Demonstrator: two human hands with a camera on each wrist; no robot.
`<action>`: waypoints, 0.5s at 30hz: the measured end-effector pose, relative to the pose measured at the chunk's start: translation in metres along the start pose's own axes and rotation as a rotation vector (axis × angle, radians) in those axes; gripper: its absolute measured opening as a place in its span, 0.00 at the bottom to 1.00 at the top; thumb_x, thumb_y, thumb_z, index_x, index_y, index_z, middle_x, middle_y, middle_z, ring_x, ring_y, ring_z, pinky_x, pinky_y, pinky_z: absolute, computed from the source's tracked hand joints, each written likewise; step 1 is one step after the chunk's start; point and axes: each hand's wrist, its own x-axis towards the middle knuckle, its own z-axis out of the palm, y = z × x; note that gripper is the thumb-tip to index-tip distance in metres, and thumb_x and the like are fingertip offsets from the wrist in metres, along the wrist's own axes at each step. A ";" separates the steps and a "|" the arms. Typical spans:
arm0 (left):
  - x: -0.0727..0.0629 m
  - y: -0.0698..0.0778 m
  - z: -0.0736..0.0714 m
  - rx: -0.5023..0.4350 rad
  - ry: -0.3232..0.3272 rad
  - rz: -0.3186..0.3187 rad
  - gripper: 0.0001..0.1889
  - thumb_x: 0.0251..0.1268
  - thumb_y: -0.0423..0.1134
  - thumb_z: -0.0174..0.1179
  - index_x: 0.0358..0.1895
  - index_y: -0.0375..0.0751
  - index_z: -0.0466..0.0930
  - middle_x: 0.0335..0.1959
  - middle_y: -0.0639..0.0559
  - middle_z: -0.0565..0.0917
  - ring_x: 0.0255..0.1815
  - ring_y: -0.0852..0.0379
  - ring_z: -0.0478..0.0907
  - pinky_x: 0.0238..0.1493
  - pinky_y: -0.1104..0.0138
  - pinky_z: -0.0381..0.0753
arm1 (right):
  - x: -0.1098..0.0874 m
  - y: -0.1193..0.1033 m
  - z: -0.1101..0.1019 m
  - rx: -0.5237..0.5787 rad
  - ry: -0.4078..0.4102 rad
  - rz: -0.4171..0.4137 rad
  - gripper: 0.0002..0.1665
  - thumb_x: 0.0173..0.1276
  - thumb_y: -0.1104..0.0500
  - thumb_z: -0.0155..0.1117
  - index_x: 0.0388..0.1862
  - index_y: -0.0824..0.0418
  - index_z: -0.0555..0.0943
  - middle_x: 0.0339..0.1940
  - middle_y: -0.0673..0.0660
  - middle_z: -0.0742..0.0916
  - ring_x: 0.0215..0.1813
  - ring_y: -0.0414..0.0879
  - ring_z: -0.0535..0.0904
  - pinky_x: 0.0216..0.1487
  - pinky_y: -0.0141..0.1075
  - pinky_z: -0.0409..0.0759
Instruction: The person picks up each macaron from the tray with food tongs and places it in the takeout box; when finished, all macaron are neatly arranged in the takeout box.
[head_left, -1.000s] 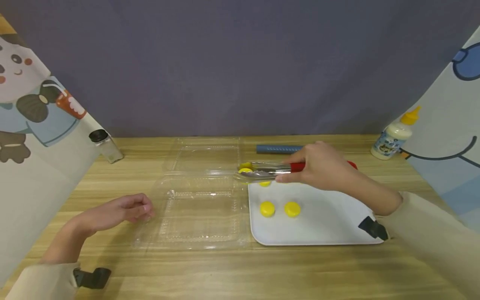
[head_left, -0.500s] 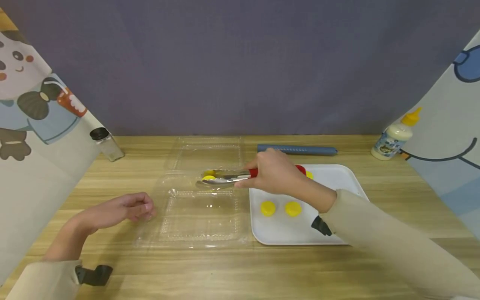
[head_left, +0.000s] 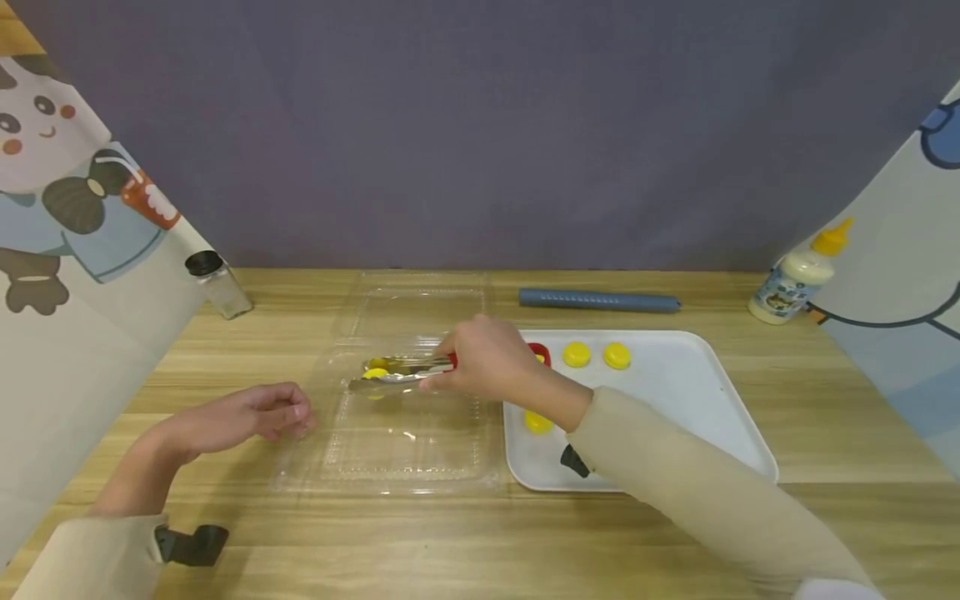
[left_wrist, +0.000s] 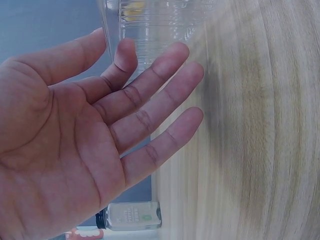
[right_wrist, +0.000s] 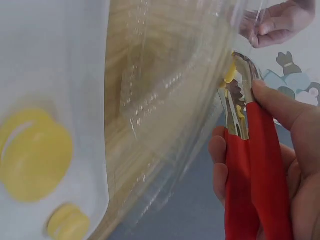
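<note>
My right hand (head_left: 491, 358) grips red-handled metal tongs (right_wrist: 267, 160), whose tips pinch a yellow macaron (head_left: 375, 375). That macaron hangs over the base of a clear hinged plastic container (head_left: 405, 477), which lies with its lid (head_left: 420, 308) folded back. At the container's left edge is my left hand (head_left: 240, 421); its thumb and index finger pinch the rim, while the other fingers (left_wrist: 165, 107) extend loosely. To the right, a white tray (head_left: 675, 400) bears several yellow macarons (head_left: 576, 354), partly hidden by my right arm.
A blue-grey stick-shaped object (head_left: 600, 300) lies behind the tray. At the back right stands a white bottle with a yellow nozzle (head_left: 798, 271). A small black-capped jar (head_left: 219, 285) stands at the back left. A dark curtain (head_left: 480, 133) closes off the rear.
My right hand has carried the tongs and macaron leftward from the tray's edge to above the container base. The left hand has stayed at the rim.
</note>
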 end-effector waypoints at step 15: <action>0.000 -0.001 -0.002 -0.009 -0.009 -0.003 0.12 0.84 0.37 0.43 0.52 0.30 0.72 0.50 0.42 0.79 0.52 0.51 0.77 0.50 0.61 0.80 | 0.018 -0.022 0.020 -0.076 -0.026 0.018 0.24 0.61 0.35 0.74 0.49 0.46 0.91 0.45 0.43 0.91 0.41 0.44 0.85 0.26 0.36 0.74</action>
